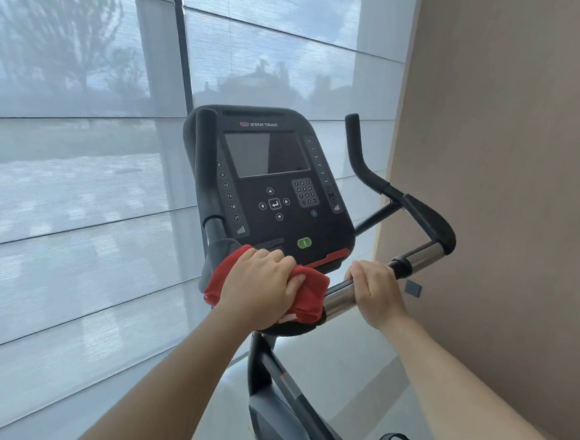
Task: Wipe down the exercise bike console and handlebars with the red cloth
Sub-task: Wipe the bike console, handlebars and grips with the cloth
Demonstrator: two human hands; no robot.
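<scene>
Left hand point(260, 283): closed over the red cloth point(307, 296), pressing it onto the handlebar centre just below the console point(270, 184).
Right hand point(375, 287): wrapped around the handlebar point(420, 256), beside the cloth.
Progress: apparently midway; outer grips and screen above both hands likely remain.

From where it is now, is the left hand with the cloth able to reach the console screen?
Probably yes. The left hand presses the red cloth just below the console, and nothing stands between them. The screen faces the person, with only open panel on the way up.
</scene>
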